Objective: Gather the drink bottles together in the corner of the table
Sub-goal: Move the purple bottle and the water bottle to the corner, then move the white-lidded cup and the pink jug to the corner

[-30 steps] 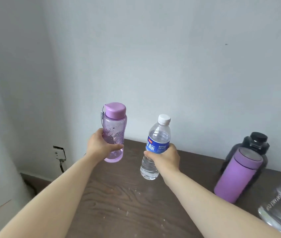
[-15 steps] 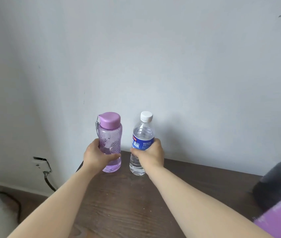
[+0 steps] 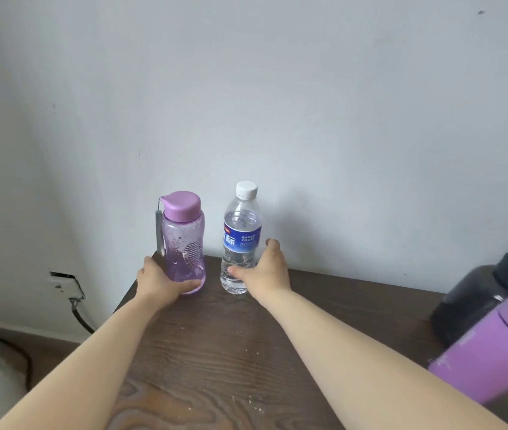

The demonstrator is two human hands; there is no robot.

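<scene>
Standing upright and just apart at the far left corner of the wooden surface, the purple bottle looks empty and the clear water bottle looks nearly full. Well to the right wait a dark jug and a purple flask, nearer the right hand, whose fingers have loosened, only the thumb tip touching the clear bottle. The left hand curls its fingers low around the purple bottle's base, seemingly about to let go.
</scene>
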